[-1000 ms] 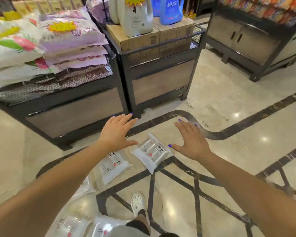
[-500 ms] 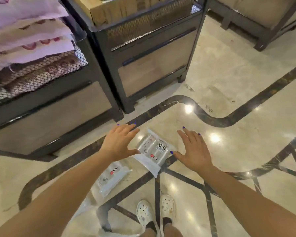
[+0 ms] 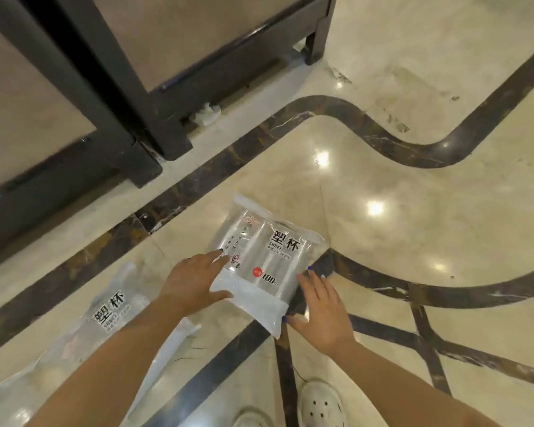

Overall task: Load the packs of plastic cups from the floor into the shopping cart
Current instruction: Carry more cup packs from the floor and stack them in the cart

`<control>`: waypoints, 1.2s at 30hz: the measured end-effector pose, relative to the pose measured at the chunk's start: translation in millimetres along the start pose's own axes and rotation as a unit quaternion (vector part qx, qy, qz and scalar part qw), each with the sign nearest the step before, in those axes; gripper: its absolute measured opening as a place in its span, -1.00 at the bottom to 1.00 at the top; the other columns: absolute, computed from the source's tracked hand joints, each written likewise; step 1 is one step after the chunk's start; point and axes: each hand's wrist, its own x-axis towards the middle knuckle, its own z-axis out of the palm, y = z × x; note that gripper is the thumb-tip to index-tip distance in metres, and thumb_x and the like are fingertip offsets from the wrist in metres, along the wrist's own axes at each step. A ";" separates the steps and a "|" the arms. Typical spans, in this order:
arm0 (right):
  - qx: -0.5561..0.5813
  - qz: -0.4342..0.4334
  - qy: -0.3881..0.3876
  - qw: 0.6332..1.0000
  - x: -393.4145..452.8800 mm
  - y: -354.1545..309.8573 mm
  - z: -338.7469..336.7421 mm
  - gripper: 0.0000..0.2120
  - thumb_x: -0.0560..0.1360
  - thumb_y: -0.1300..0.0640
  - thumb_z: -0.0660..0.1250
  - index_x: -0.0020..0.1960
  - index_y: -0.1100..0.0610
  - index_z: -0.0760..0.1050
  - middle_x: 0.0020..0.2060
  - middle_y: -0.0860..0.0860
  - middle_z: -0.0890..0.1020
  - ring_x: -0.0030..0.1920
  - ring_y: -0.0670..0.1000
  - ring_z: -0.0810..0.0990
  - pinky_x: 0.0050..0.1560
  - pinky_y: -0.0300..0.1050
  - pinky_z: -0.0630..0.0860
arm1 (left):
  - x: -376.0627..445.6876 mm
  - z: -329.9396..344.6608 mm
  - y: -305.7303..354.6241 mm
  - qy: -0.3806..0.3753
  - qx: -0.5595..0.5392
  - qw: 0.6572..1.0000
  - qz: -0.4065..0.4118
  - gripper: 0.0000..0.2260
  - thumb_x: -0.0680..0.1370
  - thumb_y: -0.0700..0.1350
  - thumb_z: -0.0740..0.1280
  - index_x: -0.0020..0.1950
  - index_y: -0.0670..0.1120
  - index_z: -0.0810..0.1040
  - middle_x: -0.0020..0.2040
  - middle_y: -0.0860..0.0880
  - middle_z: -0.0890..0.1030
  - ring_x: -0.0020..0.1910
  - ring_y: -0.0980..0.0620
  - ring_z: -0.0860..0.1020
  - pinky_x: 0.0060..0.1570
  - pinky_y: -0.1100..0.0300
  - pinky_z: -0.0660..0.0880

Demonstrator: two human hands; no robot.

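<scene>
Lying flat on the marble floor (image 3: 413, 211), pack of plastic cups (image 3: 269, 257) flanked by left hand (image 3: 191, 280) and right hand (image 3: 321, 309), straight fingers touching its edges, gripping nothing.

Pack of plastic cups (image 3: 269, 260), centre floor: clear wrap bore large black chars "塑杯", w/ "SUBEI" in small caps beneath, then a smaller line, illegible. Red round badge, chars unreadable, sat beside "100". Vertical column of small script on left half, too fine to read. Second pack (image 3: 111, 312), lower left: same "塑杯" print; line under it blurred.
</scene>
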 end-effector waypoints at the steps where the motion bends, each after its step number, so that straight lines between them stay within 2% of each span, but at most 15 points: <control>1: 0.039 0.022 0.006 0.999 12.9 5.3 19.7 -0.09 0.42 -0.44 0.22 0.59 -0.06 -0.04 0.59 -0.02 0.06 0.58 0.10 0.00 0.55 0.04 -0.01 | 17.5 20.4 -4.5 0.000 -0.012 1.000 -0.010 -0.23 0.46 0.42 0.18 0.56 0.09 0.09 0.57 0.07 0.13 0.46 0.00 0.29 0.36 0.05 0.30; 3: 0.132 0.093 0.043 0.986 40.7 16.1 59.4 -0.05 0.36 -0.49 0.24 0.56 -0.03 0.07 0.53 0.01 0.24 0.53 0.10 0.18 0.52 0.07 0.15 | 53.7 64.2 -12.8 0.004 -0.050 0.998 -0.043 -0.18 0.44 0.46 0.12 0.57 0.06 0.05 0.58 0.03 0.10 0.47 -0.05 0.26 0.37 0.01 0.29; 6: 0.294 0.169 0.110 0.934 72.9 22.8 104.1 -0.14 0.29 -0.48 0.32 0.46 -0.10 0.21 0.31 -0.05 0.49 0.33 0.05 0.45 0.29 0.20 0.47 | 96.8 110.1 -22.9 0.022 -0.087 0.990 -0.106 -0.12 0.41 0.51 0.04 0.58 0.04 -0.05 0.59 -0.08 0.00 0.52 -0.14 0.16 0.44 -0.08 0.21; 8: 0.356 0.177 0.146 0.906 86.4 21.6 126.4 -0.17 0.29 -0.47 0.36 0.43 -0.16 0.24 0.23 -0.07 0.53 0.25 0.03 0.52 0.19 0.20 0.55 | 117.4 128.2 -28.8 0.022 -0.145 0.976 -0.159 -0.10 0.41 0.48 0.13 0.58 0.08 -0.11 0.59 -0.12 -0.01 0.51 -0.19 0.16 0.41 -0.12 0.22; 10: 0.397 0.191 0.157 0.884 94.7 17.2 142.6 -0.13 0.24 -0.47 0.41 0.44 -0.19 0.21 0.23 -0.04 0.49 0.23 0.02 0.52 0.17 0.20 0.56 | 132.5 138.4 -34.5 0.015 -0.245 0.948 -0.200 -0.04 0.36 0.47 0.25 0.57 0.11 -0.14 0.57 -0.13 0.07 0.48 -0.22 0.20 0.39 -0.15 0.26; 14: 0.508 0.189 0.143 0.828 101.2 11.4 156.3 -0.16 0.26 -0.15 0.59 0.35 -0.40 0.14 0.22 -0.10 0.47 0.20 -0.06 0.53 0.18 0.09 0.56 | 148.5 147.7 -44.1 0.008 -0.332 0.909 -0.250 0.19 0.16 0.48 0.42 0.57 -0.05 -0.02 0.48 -0.18 0.27 0.44 -0.22 0.27 0.37 -0.12 0.29; 17: 0.544 0.167 0.106 0.816 103.2 24.6 142.6 -0.18 0.27 -0.06 0.60 0.30 -0.47 0.18 0.25 -0.07 0.52 0.21 -0.02 0.57 0.18 0.10 0.57 | 137.8 149.0 -44.3 0.020 -0.383 0.883 -0.271 0.14 0.02 0.42 0.51 0.46 -0.11 0.27 0.37 -0.17 0.39 0.38 -0.17 0.35 0.33 -0.02 0.35; 19: 0.537 0.168 0.077 0.823 101.2 36.0 121.5 -0.13 0.32 -0.02 0.59 0.45 -0.28 0.16 0.29 -0.03 0.53 0.22 0.00 0.58 0.23 0.15 0.54 | 116.0 148.9 -37.3 0.043 -0.432 0.858 -0.274 0.04 0.08 0.30 0.58 0.44 -0.10 0.33 0.36 -0.15 0.40 0.35 -0.14 0.38 0.31 -0.01 0.37; 21: 0.517 0.171 0.070 0.836 94.0 42.9 98.1 -0.07 0.29 -0.03 0.60 0.51 -0.09 0.17 0.30 -0.04 0.53 0.24 0.00 0.57 0.26 0.18 0.52 | 88.2 146.3 -25.2 0.066 -0.484 0.828 -0.275 -0.06 0.23 0.09 0.63 0.48 -0.11 0.27 0.38 -0.14 0.37 0.33 -0.11 0.39 0.29 0.02 0.39; 23: 0.499 0.171 0.061 0.847 75.9 37.3 70.2 -0.05 0.27 -0.05 0.61 0.52 -0.04 0.18 0.34 -0.08 0.49 0.29 -0.02 0.52 0.32 0.15 0.48 | 56.6 132.0 -8.5 0.092 -0.528 0.798 -0.276 -0.13 0.28 -0.02 0.61 0.48 -0.09 0.25 0.33 -0.09 0.39 0.26 -0.06 0.42 0.20 0.09 0.42; 25: 0.502 0.167 0.061 0.847 47.9 21.3 34.0 -0.14 0.37 0.08 0.57 0.53 0.00 0.17 0.34 -0.11 0.42 0.32 -0.03 0.46 0.36 0.06 0.42 | 21.1 99.2 6.8 0.091 -0.571 0.772 -0.264 -0.18 0.35 -0.07 0.58 0.48 -0.06 0.21 0.29 0.00 0.38 0.22 0.03 0.41 0.14 0.21 0.39; 27: 0.521 0.173 0.067 0.833 18.7 8.9 -3.3 -0.21 0.45 0.14 0.50 0.55 0.02 0.16 0.36 -0.10 0.37 0.34 -0.04 0.41 0.36 -0.02 0.39 | -13.7 60.8 15.0 0.071 -0.616 0.745 -0.247 -0.19 0.35 -0.02 0.58 0.47 0.01 0.19 0.32 -0.01 0.38 0.28 0.02 0.41 0.26 0.11 0.41; 28: 0.534 0.177 0.071 0.824 2.8 1.9 -25.5 -0.23 0.47 0.12 0.47 0.55 0.01 0.15 0.40 -0.08 0.36 0.36 -0.04 0.39 0.38 -0.04 0.37 | -31.6 38.3 19.5 0.060 -0.623 0.741 -0.243 -0.20 0.36 0.00 0.57 0.47 0.04 0.19 0.32 -0.02 0.39 0.30 -0.01 0.41 0.28 0.02 0.42; 30: 0.551 0.181 0.073 0.812 -29.1 -15.4 -75.9 -0.28 0.50 0.04 0.45 0.55 -0.01 0.17 0.46 -0.06 0.33 0.42 -0.02 0.36 0.44 0.01 0.31 | -69.7 -15.4 31.8 0.063 -0.617 0.749 -0.232 -0.25 0.40 0.01 0.52 0.47 0.05 0.18 0.29 0.00 0.42 0.27 -0.03 0.45 0.24 0.01 0.46; 36: 0.585 0.143 0.096 0.792 -123.3 -63.0 -253.7 -0.28 0.44 -0.15 0.46 0.50 -0.15 0.21 0.40 -0.03 0.43 0.32 0.01 0.48 0.25 0.01 0.47 | -179.1 -184.9 88.4 0.111 -0.650 0.729 -0.182 -0.28 0.39 -0.05 0.52 0.46 0.03 0.23 0.28 0.02 0.45 0.19 0.01 0.54 0.20 -0.05 0.51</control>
